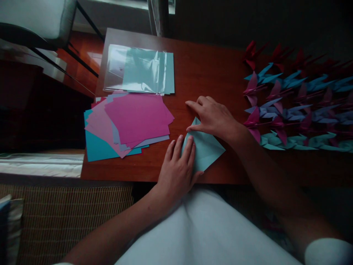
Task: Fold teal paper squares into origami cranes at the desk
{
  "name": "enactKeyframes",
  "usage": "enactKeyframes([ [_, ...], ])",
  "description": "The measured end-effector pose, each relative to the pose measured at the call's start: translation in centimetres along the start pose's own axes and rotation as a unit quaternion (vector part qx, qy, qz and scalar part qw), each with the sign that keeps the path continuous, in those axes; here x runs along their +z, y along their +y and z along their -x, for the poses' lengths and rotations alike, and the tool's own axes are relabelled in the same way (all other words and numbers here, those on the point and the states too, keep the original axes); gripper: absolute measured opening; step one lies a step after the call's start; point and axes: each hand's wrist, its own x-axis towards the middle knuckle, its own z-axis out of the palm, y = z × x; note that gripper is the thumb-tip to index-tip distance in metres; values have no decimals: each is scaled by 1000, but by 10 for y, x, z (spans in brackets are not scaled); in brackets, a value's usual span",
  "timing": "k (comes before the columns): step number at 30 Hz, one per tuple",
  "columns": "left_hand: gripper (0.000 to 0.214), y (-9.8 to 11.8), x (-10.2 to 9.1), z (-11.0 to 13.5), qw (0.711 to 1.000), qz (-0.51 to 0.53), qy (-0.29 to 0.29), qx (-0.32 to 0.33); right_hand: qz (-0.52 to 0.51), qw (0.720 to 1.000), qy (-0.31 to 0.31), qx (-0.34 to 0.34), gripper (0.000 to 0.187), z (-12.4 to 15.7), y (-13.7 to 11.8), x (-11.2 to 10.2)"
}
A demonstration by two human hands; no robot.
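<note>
A pale mint-green sheet of origami paper (209, 149), folded and turned like a diamond, lies near the front edge of the wooden table. My left hand (178, 165) rests flat on its left side, fingers stretched out and thumb near the lower corner. Over the top corner is my right hand (211, 116), its thumb touching the paper and its index finger reaching out to the left, apart from the thumb. Part of the sheet is hidden under both hands.
Left of my hands lies a fanned stack of coloured paper (140, 117). Behind it sits a clear plastic packet (143, 70) with mint sheets. Rows of folded paper cranes (289, 110) stand at the right. A chair (38, 22) is beyond the table's left end.
</note>
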Motion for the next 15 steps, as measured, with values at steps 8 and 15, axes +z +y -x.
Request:
enactKeyframes([
  [8,69,-1,-7,-4,1000,-14,-18,4,-47,989,-56,-130,69,-18,-5,0],
  [15,69,-2,-6,-3,1000,-10,-22,5,-62,991,-38,-110,72,-15,5,1],
])
